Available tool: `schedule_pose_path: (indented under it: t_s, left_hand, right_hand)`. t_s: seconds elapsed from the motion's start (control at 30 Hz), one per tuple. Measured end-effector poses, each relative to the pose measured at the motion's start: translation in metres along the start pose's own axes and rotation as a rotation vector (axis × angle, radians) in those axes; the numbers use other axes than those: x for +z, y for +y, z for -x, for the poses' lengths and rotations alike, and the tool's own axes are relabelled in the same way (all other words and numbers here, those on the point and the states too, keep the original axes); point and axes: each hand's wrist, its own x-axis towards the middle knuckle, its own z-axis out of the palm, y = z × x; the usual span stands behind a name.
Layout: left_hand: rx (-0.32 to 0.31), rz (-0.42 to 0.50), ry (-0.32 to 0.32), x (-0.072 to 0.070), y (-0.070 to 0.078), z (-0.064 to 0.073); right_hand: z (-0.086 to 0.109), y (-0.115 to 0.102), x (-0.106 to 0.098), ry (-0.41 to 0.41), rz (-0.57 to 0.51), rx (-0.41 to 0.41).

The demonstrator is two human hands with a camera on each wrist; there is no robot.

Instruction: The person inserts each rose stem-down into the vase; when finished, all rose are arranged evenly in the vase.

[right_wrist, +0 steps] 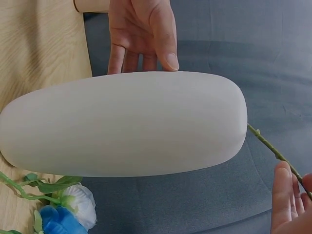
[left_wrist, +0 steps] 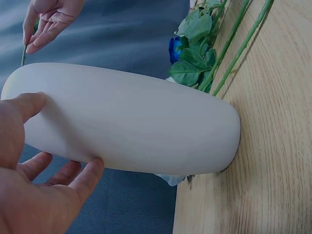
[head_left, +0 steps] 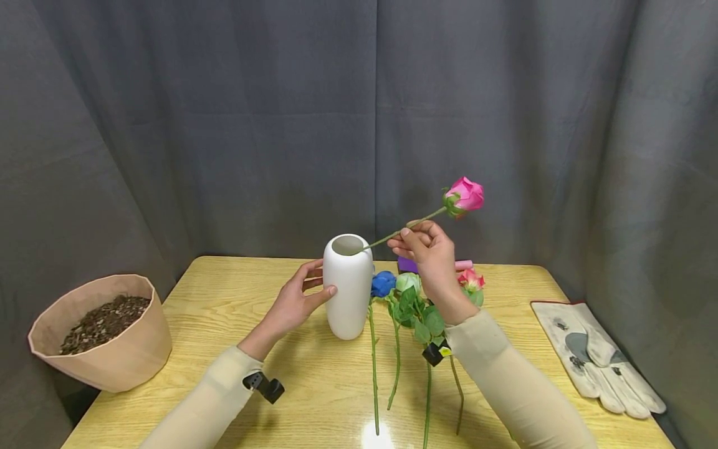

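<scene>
A tall white vase (head_left: 349, 293) stands upright on the table, its round mouth facing up. My left hand (head_left: 294, 300) holds its left side, thumb on the near face and fingers round the far side. With thumb and fingertips my right hand (head_left: 429, 252) pinches the green stem of a pink rose (head_left: 467, 194) to the right of the vase. That rose slants, bloom up and to the right, and the stem's lower end reaches into the vase mouth. In the right wrist view the stem (right_wrist: 265, 143) passes behind the vase's rim.
Right of the vase lie a blue rose (head_left: 384, 284), a pale green-white rose (head_left: 407, 282) and a pink-red rose (head_left: 472, 279), stems toward me. Behind them is a purple object (head_left: 407, 265). A soil-filled pot (head_left: 159, 333) stands left; work gloves (head_left: 597, 358) lie at the right edge.
</scene>
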Motion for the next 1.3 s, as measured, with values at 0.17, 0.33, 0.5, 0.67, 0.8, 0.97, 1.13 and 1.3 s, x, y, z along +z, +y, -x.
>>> schedule_pose_path:
  t_s: [0.17,0.33,0.5,0.67,0.8,0.97,1.13,1.3]
  left_hand:
    - [0.006,0.000,0.004,0.000,-0.001,-0.001]
    - [0.008,0.002,0.007,-0.001,-0.002,-0.002]
    - [0.005,0.005,0.008,-0.001,-0.002,-0.002]
    - [-0.001,0.007,0.006,-0.001,-0.002,-0.002]
    - [-0.001,0.011,0.002,-0.002,-0.001,-0.002]
    - [-0.002,0.005,-0.001,-0.003,0.000,-0.002]
    - [0.006,-0.002,0.000,-0.003,0.000,-0.002]
    - [0.006,0.002,0.002,-0.003,0.000,-0.002]
  right_hand:
    - [-0.001,-0.002,0.002,0.002,0.010,-0.002]
    - [-0.003,-0.003,0.006,0.007,-0.001,-0.014]
    - [-0.005,-0.003,0.008,0.009,0.010,-0.025]
    - [-0.005,-0.002,0.009,0.012,0.037,-0.024]
    - [-0.006,-0.002,0.010,0.009,0.047,-0.015]
    - [-0.008,-0.002,0.010,-0.004,0.104,-0.039]
    - [-0.008,-0.001,0.011,-0.017,0.145,-0.061]
    - [-0.007,0.000,0.013,-0.037,0.167,-0.045]
